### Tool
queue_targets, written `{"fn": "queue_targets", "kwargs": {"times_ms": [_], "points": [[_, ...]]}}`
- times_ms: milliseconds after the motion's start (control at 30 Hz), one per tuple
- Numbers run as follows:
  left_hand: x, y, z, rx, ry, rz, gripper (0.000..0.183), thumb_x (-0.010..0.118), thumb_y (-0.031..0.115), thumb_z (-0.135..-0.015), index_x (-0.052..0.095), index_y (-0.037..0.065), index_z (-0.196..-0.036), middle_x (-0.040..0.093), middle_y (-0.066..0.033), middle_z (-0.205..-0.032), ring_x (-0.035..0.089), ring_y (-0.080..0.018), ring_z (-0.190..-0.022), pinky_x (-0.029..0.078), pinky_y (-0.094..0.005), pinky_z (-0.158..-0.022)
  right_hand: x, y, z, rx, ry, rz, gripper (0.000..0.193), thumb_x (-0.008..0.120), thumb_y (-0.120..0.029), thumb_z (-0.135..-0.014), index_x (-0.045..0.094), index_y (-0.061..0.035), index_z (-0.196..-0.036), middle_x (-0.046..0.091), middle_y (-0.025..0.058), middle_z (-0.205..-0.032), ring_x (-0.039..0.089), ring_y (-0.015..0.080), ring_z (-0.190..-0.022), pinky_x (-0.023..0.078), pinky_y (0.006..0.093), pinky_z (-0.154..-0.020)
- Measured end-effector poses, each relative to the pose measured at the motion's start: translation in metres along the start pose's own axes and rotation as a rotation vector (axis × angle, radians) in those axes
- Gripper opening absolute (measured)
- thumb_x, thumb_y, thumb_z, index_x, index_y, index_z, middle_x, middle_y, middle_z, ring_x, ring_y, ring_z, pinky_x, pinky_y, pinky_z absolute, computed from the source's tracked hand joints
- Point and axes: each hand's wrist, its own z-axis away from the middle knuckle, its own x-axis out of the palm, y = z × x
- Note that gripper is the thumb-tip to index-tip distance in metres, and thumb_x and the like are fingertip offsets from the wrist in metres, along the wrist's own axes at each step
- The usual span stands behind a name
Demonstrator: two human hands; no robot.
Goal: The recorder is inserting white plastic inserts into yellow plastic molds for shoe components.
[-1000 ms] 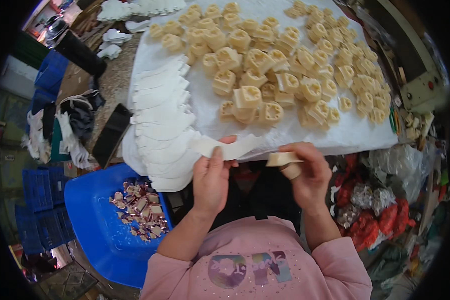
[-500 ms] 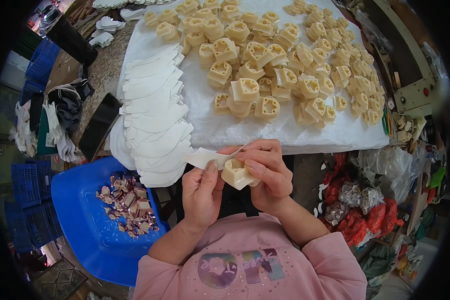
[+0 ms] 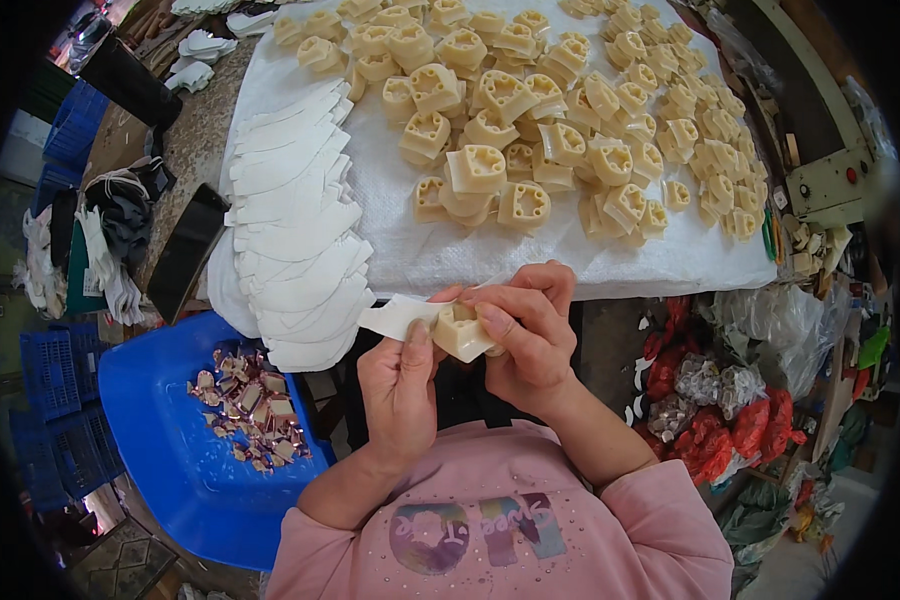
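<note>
Close to the table's front edge, my left hand (image 3: 398,395) pinches a white curved strip (image 3: 388,317) between thumb and fingers. The strip lies along the side of a hollow, cream plastic-looking piece (image 3: 463,336), whose open, notched face is turned upward. My right hand (image 3: 532,345) is closed on that piece, its thumb at the right side and its fingers over the far side. The strip's far end is partly hidden behind the fingers. Just beyond my left hand, a fanned row of similar white strips (image 3: 295,230) lies on the white woven sheet (image 3: 400,255).
Many cream pieces (image 3: 500,95) are heaped across the sheet's far and right parts. At lower left stands a blue tub (image 3: 170,480) holding small purple-and-beige pieces (image 3: 255,405). A black slab (image 3: 188,255) leans by the table's left edge; red bags (image 3: 705,445) lie at right.
Both hands, with the cream piece and strip, have shifted slightly left. My right fingers have moved along the strip at the piece's far side. The whole view has shifted a little.
</note>
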Motion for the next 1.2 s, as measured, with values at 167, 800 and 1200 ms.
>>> {"fn": "queue_targets", "kwargs": {"times_ms": [167, 800, 1200], "points": [[-0.008, -0.004, -0.005, 0.093, -0.022, -0.156, 0.041, 0.033, 0.020, -0.100, 0.047, -0.013, -0.121, 0.053, -0.0193, -0.122, 0.054, -0.0219, -0.111, 0.044, -0.0324, -0.094, 0.008, 0.006, -0.001, -0.002, 0.043, 0.023, 0.042, 0.067, 0.000, -0.059, 0.060, -0.0104, -0.100, 0.064, 0.0014, -0.093, 0.047, 0.0220, -0.076, 0.029, 0.0371, -0.073], [-0.015, 0.002, -0.007, 0.295, 0.053, -0.766, 0.020, 0.053, 0.009, -0.093, 0.063, -0.007, -0.097, 0.061, -0.0063, -0.077, 0.053, -0.0104, -0.071, 0.042, -0.0229, -0.064, -0.016, -0.017, -0.021, 0.123, -0.512, 0.309, 0.021, 0.063, -0.004, -0.057, 0.050, -0.0120, -0.071, 0.040, 0.0025, -0.072, 0.044, 0.0207, -0.073, 0.025, 0.0415, -0.071], [-0.031, -0.013, -0.013, 0.378, -0.051, -0.611, 0.021, 0.061, 0.014, -0.089, 0.064, -0.001, -0.103, 0.055, -0.0053, -0.090, 0.050, -0.0135, -0.078, 0.041, -0.0228, -0.068, -0.013, 0.005, -0.002, 0.220, -0.335, -0.071, 0.029, 0.061, 0.007, -0.060, 0.058, -0.0088, -0.084, 0.047, 0.0050, -0.080, 0.047, 0.0218, -0.078, 0.027, 0.0389, -0.074]]}}
